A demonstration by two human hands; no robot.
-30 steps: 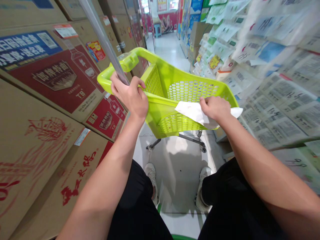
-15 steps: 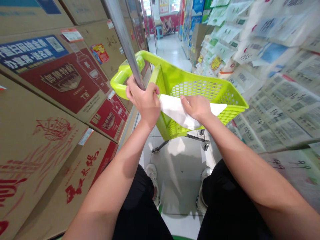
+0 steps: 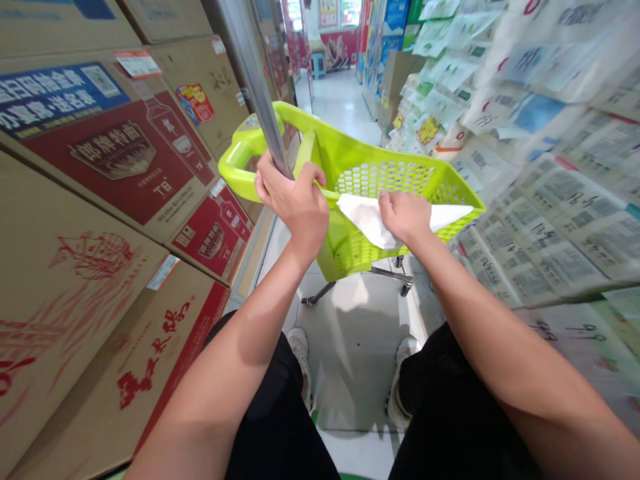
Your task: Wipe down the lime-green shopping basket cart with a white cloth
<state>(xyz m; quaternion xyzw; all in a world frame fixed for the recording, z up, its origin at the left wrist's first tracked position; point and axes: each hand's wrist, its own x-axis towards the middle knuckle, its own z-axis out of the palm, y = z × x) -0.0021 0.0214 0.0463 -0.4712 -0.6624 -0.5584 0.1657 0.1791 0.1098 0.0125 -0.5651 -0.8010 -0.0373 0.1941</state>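
A lime-green plastic shopping cart (image 3: 350,160) stands on wheels in front of me in a narrow aisle. My left hand (image 3: 295,200) is closed around a grey metal pole (image 3: 253,73) that rises from the cart's near left corner. My right hand (image 3: 406,215) presses a white cloth (image 3: 367,220) against the cart's near rim, fingers curled on it. The cloth's far end (image 3: 450,215) lies along the right rim.
Stacked cardboard cartons (image 3: 100,200) with red print line the left side. Shelves of packaged goods (image 3: 540,167) run along the right. White tiled floor (image 3: 350,333) lies between my feet, and the aisle (image 3: 340,100) continues beyond the cart.
My right hand has slid the white cloth along the cart's near rim, first leftward then slightly back right. The cart has shifted in view with the camera. The left hand stays on the pole.
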